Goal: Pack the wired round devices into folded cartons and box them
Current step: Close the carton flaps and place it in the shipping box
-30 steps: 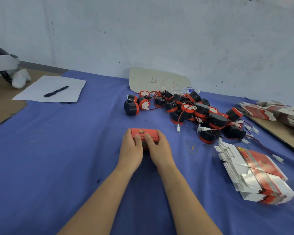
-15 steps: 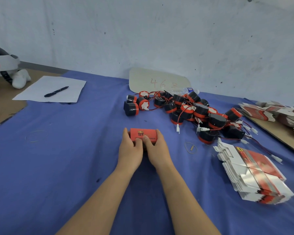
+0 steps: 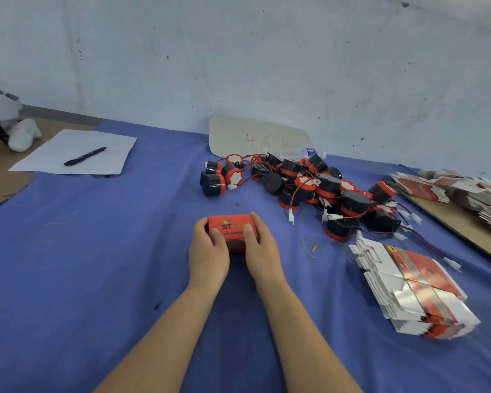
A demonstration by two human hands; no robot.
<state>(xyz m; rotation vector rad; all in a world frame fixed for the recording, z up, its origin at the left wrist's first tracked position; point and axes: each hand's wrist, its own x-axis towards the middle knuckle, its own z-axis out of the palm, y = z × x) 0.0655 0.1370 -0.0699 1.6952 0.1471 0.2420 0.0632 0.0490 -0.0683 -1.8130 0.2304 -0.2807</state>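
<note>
Left hand (image 3: pixel 209 251) and right hand (image 3: pixel 262 251) grip red carton (image 3: pixel 233 226), just tipped logo-up, looks closed, ready for boxing

Smooth printed card with a slight sheen on the red carton (image 3: pixel 233 231) in the grip, matt blue cloth (image 3: pixel 97 265) beneath it, faintly creased, shiny black and red plastic on the round devices (image 3: pixel 309 188) beyond the grip, glossy card on the flat carton stack (image 3: pixel 414 287) to its right, matt white paper sheet (image 3: pixel 77 153) far left.

Blue-clothed table (image 3: pixel 97 265) with wired devices (image 3: pixel 304 188), flat cartons (image 3: pixel 414 287), paper sheet (image 3: pixel 111 154)
</note>
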